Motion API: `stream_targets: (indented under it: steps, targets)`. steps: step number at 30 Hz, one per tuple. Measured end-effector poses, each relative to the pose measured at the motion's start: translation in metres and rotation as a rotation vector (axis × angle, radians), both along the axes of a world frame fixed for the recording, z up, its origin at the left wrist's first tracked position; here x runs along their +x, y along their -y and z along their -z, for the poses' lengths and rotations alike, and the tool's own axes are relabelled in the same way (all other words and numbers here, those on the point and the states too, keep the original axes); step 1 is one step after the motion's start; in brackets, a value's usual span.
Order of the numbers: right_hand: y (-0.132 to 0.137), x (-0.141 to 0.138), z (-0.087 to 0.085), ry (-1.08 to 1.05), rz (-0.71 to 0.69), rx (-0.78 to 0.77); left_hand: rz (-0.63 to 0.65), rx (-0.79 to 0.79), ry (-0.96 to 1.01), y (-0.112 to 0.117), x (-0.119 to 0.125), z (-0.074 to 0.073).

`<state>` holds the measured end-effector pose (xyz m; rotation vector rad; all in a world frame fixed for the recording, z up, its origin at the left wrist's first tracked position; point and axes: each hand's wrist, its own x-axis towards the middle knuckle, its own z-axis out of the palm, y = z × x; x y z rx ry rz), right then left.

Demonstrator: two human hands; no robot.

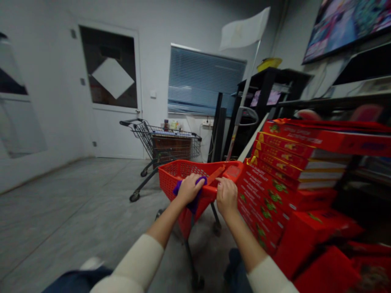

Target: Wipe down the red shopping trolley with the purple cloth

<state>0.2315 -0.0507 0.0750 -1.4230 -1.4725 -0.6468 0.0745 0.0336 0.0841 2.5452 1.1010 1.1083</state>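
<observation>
Both hands are recorded close together but not touching, each placed on the near edge of a red plastic shopping cart (183, 175). The left hand (189, 189) is clamped over a purple cloth (194, 204), which is pressed against the cart's rim and shows on either side of the hand. The right hand (226, 196) is curled around the rim just beside it, with no cloth seen beneath the fingers. The cart is found upright on a grey concrete floor (67, 203), directly in front of the person, and its basket is viewed from above. Stacked red boxes (275, 191) are piled to the right, just beside the cart. A wire shopping cart (165, 142) is noted well beyond, near a white door (113, 130) — a slatted blind (207, 79) is seen to its right.
</observation>
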Motion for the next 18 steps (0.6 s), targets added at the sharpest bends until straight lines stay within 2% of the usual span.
stream_targets:
  steps: [2, 4, 7, 11, 15, 18]
  targets:
    - [-0.004, -0.008, 0.000, -0.006, 0.015, 0.011, -0.035, -0.033, 0.013, -0.014, -0.008, 0.002]
    - [-0.009, -0.018, 0.000, -0.014, 0.026, 0.014, -0.072, -0.050, 0.007, -0.017, -0.011, -0.001]
    - [-0.013, -0.035, 0.002, -0.028, 0.036, 0.013, -0.080, -0.021, -0.023, -0.008, -0.010, -0.010]
    - [-0.015, -0.044, 0.004, -0.009, 0.038, 0.011, 0.010, 0.027, 0.011, 0.001, -0.010, -0.014]
    - [-0.015, -0.017, -0.003, 0.050, -0.044, -0.069, 0.093, -0.039, 0.038, -0.020, -0.020, -0.009]
    - [-0.020, 0.015, -0.007, 0.090, 0.016, -0.096, 0.074, -0.102, 0.036, -0.044, -0.027, -0.006]
